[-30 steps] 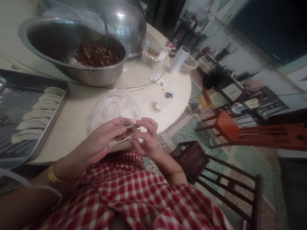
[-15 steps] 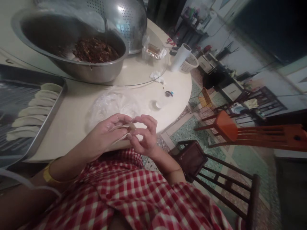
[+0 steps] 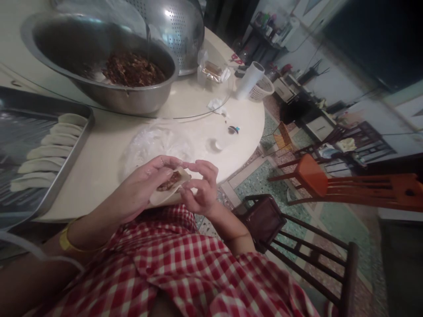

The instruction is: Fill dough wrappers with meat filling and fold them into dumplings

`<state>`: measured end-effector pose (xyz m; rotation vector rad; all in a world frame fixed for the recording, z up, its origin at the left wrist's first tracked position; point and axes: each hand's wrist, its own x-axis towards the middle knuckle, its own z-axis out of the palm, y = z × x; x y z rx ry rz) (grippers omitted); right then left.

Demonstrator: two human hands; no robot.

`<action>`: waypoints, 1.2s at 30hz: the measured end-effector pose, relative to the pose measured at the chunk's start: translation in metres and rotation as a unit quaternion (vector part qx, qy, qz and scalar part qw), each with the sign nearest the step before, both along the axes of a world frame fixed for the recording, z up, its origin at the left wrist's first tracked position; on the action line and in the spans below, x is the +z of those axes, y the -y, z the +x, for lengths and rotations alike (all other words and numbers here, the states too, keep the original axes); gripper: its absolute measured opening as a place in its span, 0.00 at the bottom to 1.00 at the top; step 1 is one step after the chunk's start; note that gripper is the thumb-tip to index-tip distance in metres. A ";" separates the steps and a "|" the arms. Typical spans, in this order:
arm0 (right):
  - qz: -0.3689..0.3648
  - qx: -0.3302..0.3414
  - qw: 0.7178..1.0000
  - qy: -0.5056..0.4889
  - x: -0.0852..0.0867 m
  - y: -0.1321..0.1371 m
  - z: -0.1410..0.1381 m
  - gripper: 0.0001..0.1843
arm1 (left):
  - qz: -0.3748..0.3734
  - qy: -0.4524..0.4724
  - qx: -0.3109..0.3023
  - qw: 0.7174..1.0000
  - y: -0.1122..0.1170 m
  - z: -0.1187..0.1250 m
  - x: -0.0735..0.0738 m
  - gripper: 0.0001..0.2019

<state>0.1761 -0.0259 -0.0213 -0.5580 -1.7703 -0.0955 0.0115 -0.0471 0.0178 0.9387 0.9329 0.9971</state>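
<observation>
Holding one wrapper [image 3: 169,192], two hands [image 3: 140,187] [image 3: 202,187]

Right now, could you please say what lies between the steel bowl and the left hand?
The head view shows a translucent plastic bag, with a glass disc's rim nearer the bowl.

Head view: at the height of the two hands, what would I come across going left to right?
Row of dumplings in the metal tray → left hand → filled wrapper → right hand → dark chair's seat → orange chair's seat.
</observation>
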 end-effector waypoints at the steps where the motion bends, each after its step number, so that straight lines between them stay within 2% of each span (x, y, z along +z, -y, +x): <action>1: -0.009 -0.006 1.000 0.000 0.000 0.000 0.000 0.01 | 0.001 0.005 0.002 1.000 0.000 0.000 -0.001 0.09; 6: -0.031 -0.016 0.999 0.001 0.001 0.002 -0.001 0.03 | 0.005 0.021 -0.008 1.000 0.000 0.002 0.000 0.10; 11: -0.041 -0.012 0.999 0.001 0.000 0.002 -0.001 0.06 | 0.016 -0.010 -0.016 1.000 0.000 0.002 0.002 0.11; 16: -0.031 -0.032 0.999 0.009 -0.001 0.002 -0.001 0.04 | 0.019 -0.038 -0.007 0.999 -0.001 0.000 -0.002 0.12; 23: -0.045 -0.034 0.998 0.022 -0.003 0.003 0.001 0.07 | -0.015 0.003 0.001 1.000 0.000 0.000 -0.005 0.12; 27: -0.063 -0.017 0.998 0.014 -0.002 0.003 0.000 0.09 | -0.017 0.003 0.003 1.000 0.000 0.000 -0.004 0.13; 33: -0.077 0.034 0.996 0.019 0.000 0.001 0.001 0.17 | 0.001 -0.016 -0.009 1.000 0.000 -0.002 -0.001 0.12; 36: -0.094 0.028 0.994 0.044 -0.002 0.001 0.003 0.18 | 0.001 -0.020 -0.008 1.000 0.001 -0.002 0.000 0.13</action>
